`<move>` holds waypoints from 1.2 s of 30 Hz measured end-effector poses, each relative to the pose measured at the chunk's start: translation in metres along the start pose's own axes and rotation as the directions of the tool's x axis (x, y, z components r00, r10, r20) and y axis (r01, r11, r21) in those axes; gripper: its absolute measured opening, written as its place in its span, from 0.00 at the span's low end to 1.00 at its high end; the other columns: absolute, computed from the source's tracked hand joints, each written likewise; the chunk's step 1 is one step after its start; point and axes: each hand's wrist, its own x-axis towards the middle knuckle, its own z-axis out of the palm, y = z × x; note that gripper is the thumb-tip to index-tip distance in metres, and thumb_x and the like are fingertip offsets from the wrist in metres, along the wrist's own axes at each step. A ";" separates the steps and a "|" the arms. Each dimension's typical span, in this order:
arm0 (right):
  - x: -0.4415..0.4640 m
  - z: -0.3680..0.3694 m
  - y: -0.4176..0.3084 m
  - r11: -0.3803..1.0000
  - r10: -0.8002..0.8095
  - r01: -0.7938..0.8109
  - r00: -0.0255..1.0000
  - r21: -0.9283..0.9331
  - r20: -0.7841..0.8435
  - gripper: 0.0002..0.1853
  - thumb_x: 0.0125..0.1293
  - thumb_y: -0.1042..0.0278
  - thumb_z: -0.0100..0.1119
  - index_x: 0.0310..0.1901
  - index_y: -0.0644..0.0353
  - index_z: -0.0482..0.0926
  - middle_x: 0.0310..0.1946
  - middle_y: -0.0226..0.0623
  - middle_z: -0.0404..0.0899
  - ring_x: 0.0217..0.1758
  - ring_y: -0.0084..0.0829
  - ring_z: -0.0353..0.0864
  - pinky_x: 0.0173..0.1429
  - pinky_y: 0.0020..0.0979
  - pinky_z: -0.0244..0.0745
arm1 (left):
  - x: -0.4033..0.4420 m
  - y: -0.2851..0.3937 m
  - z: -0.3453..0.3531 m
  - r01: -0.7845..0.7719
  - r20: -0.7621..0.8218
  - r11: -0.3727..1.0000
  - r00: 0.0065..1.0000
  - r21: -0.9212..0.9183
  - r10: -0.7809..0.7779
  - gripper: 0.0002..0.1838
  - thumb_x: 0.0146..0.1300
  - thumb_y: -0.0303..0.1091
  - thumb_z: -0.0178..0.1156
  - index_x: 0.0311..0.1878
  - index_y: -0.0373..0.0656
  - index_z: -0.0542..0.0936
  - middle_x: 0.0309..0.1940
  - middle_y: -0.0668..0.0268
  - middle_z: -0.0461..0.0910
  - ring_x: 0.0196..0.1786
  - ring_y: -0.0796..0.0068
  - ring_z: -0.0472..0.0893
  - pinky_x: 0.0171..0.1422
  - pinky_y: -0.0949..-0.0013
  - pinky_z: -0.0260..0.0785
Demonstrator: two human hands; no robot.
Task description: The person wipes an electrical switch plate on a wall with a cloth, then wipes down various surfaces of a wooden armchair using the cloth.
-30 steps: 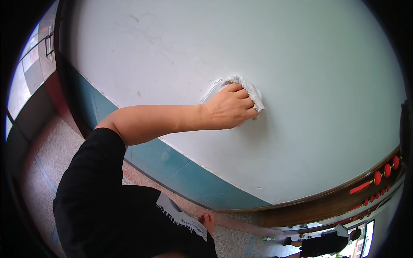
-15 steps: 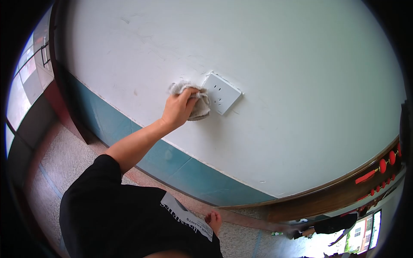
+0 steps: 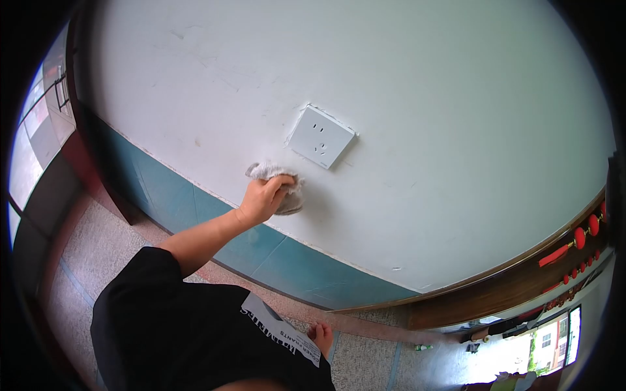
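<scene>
My left hand (image 3: 262,197) grips a crumpled greyish-white cloth (image 3: 287,199) against the white wall (image 3: 424,163), close above the teal tiled strip (image 3: 241,247). A white socket plate (image 3: 321,137) is fixed to the wall up and right of the hand, apart from the cloth. Rough, chipped edges surround the plate. Past the front of the black shirt (image 3: 208,326), my right hand (image 3: 321,335) is partly visible, small in the view, its fingers curled with nothing seen in them.
Speckled floor (image 3: 365,352) runs below the tiles. A dark wooden band (image 3: 456,306) and red hanging ornaments (image 3: 580,238) are at the right. Small green-and-white items (image 3: 423,347) lie on the floor. Dark window framing (image 3: 62,91) stands at the left.
My left hand and the cloth have left the socket plate, uncovering it, and moved left, then down towards the tiles. The person at lower right has mostly gone out of clear view.
</scene>
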 end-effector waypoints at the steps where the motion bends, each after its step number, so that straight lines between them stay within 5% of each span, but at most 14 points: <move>1: -0.003 0.002 -0.002 1.000 -0.006 0.005 0.999 -0.027 -0.048 0.07 0.62 0.69 0.48 0.39 0.62 0.69 0.24 0.32 0.70 0.24 0.22 0.68 0.28 0.23 0.66 | 0.024 0.013 -0.007 -0.110 -0.103 0.994 0.988 0.019 0.112 0.10 0.48 0.21 0.55 0.36 0.44 0.75 0.29 0.64 0.77 0.31 0.62 0.74 0.38 0.64 0.65; 4: -0.010 0.012 -0.010 1.000 0.005 -0.007 0.991 -0.020 -0.136 0.07 0.62 0.70 0.47 0.39 0.63 0.70 0.25 0.32 0.71 0.25 0.21 0.69 0.29 0.22 0.68 | 0.087 0.042 -0.020 -0.161 -0.126 0.986 0.978 0.034 0.164 0.10 0.48 0.21 0.56 0.36 0.42 0.75 0.27 0.62 0.76 0.29 0.61 0.73 0.33 0.65 0.64; 7: -0.006 0.020 -0.008 1.000 0.007 -0.002 0.985 0.028 -0.170 0.07 0.62 0.70 0.48 0.39 0.63 0.70 0.25 0.33 0.71 0.24 0.22 0.69 0.29 0.23 0.68 | 0.100 0.036 0.000 -0.279 -0.052 0.881 0.946 0.382 0.321 0.10 0.48 0.25 0.55 0.36 0.48 0.76 0.30 0.66 0.74 0.35 0.63 0.72 0.40 0.65 0.63; 10: -0.007 0.022 -0.003 1.000 0.008 -0.009 0.986 -0.002 -0.164 0.07 0.62 0.69 0.48 0.39 0.63 0.70 0.24 0.33 0.71 0.24 0.22 0.68 0.29 0.24 0.67 | 0.051 0.021 0.018 -0.460 0.319 0.829 0.875 0.317 0.364 0.10 0.50 0.29 0.53 0.38 0.51 0.77 0.32 0.68 0.74 0.38 0.63 0.73 0.43 0.65 0.63; 11: -0.006 0.022 -0.003 0.999 0.010 -0.016 0.988 -0.039 -0.152 0.08 0.62 0.70 0.48 0.40 0.64 0.70 0.24 0.33 0.71 0.24 0.22 0.68 0.29 0.23 0.67 | 0.035 0.011 0.027 -0.273 0.598 0.940 0.795 0.203 0.102 0.10 0.50 0.29 0.52 0.37 0.49 0.77 0.33 0.64 0.76 0.39 0.62 0.75 0.44 0.63 0.65; 13: -0.013 0.018 -0.005 0.996 0.013 -0.026 0.988 -0.087 -0.153 0.08 0.63 0.70 0.47 0.40 0.64 0.70 0.24 0.32 0.71 0.24 0.22 0.68 0.28 0.23 0.67 | 0.011 0.004 0.030 -0.305 0.439 0.951 0.848 -0.051 0.296 0.10 0.47 0.26 0.55 0.35 0.42 0.77 0.35 0.60 0.76 0.40 0.61 0.75 0.44 0.63 0.68; 18: -0.013 0.018 -0.012 0.988 0.039 -0.064 0.984 -0.140 -0.176 0.08 0.62 0.69 0.47 0.39 0.63 0.70 0.27 0.33 0.72 0.27 0.22 0.71 0.33 0.23 0.71 | 0.079 0.069 -0.001 -0.393 0.164 0.917 0.903 -0.065 0.398 0.10 0.43 0.22 0.59 0.32 0.42 0.77 0.34 0.63 0.76 0.38 0.60 0.74 0.41 0.62 0.67; 21: -0.006 0.022 -0.017 0.993 -0.045 0.032 0.993 -0.117 -0.110 0.09 0.63 0.69 0.47 0.41 0.64 0.70 0.25 0.33 0.71 0.24 0.22 0.68 0.28 0.24 0.66 | 0.121 0.064 0.006 -0.422 0.190 0.879 0.903 0.223 0.386 0.06 0.47 0.27 0.58 0.31 0.44 0.78 0.28 0.64 0.76 0.30 0.64 0.75 0.38 0.64 0.64; 23: -0.002 0.024 -0.013 0.995 -0.066 0.055 0.988 -0.086 -0.137 0.09 0.63 0.69 0.47 0.41 0.64 0.70 0.25 0.34 0.72 0.25 0.22 0.68 0.28 0.24 0.66 | 0.122 0.066 0.004 -0.493 0.343 0.780 0.861 0.385 0.374 0.08 0.48 0.29 0.53 0.33 0.47 0.76 0.31 0.67 0.76 0.36 0.66 0.74 0.42 0.66 0.61; 27: -0.010 0.025 -0.011 0.995 -0.025 0.008 0.987 -0.103 -0.158 0.09 0.63 0.69 0.47 0.41 0.64 0.70 0.26 0.34 0.72 0.25 0.22 0.68 0.28 0.24 0.66 | 0.083 0.040 0.017 -0.644 0.529 0.667 0.739 0.375 0.416 0.08 0.48 0.29 0.52 0.34 0.48 0.77 0.34 0.69 0.77 0.40 0.67 0.74 0.44 0.65 0.62; 29: -0.014 0.024 -0.010 0.989 -0.017 -0.006 0.988 -0.148 -0.155 0.09 0.63 0.69 0.47 0.41 0.64 0.70 0.26 0.34 0.72 0.25 0.22 0.69 0.29 0.24 0.67 | 0.052 0.012 0.023 -0.726 0.743 0.639 0.570 0.256 0.351 0.09 0.49 0.30 0.52 0.34 0.48 0.77 0.36 0.69 0.76 0.43 0.67 0.74 0.48 0.65 0.62; 31: -0.013 0.017 -0.009 0.989 -0.008 -0.012 0.990 -0.147 -0.138 0.09 0.63 0.69 0.47 0.41 0.64 0.70 0.27 0.34 0.73 0.26 0.22 0.69 0.30 0.24 0.68 | 0.021 -0.004 0.020 -0.663 0.820 0.722 0.515 0.196 0.251 0.08 0.49 0.31 0.52 0.33 0.49 0.77 0.34 0.68 0.77 0.42 0.67 0.75 0.48 0.64 0.64; 33: -0.009 0.018 -0.018 0.990 -0.004 -0.013 0.993 -0.140 -0.121 0.09 0.63 0.70 0.47 0.41 0.64 0.70 0.28 0.34 0.73 0.27 0.21 0.70 0.32 0.24 0.69 | -0.008 -0.005 0.020 -0.309 0.751 0.951 0.624 -0.018 0.217 0.10 0.45 0.29 0.55 0.34 0.48 0.77 0.28 0.63 0.77 0.34 0.63 0.77 0.42 0.63 0.67; 36: 0.001 0.053 -0.070 0.930 -0.198 0.220 0.975 -0.295 0.100 0.11 0.62 0.69 0.48 0.45 0.64 0.69 0.33 0.35 0.73 0.33 0.23 0.71 0.40 0.25 0.69 | -0.028 0.032 0.022 0.331 0.782 0.912 0.622 -0.242 -0.018 0.10 0.46 0.23 0.56 0.35 0.43 0.74 0.30 0.63 0.75 0.36 0.68 0.75 0.44 0.70 0.67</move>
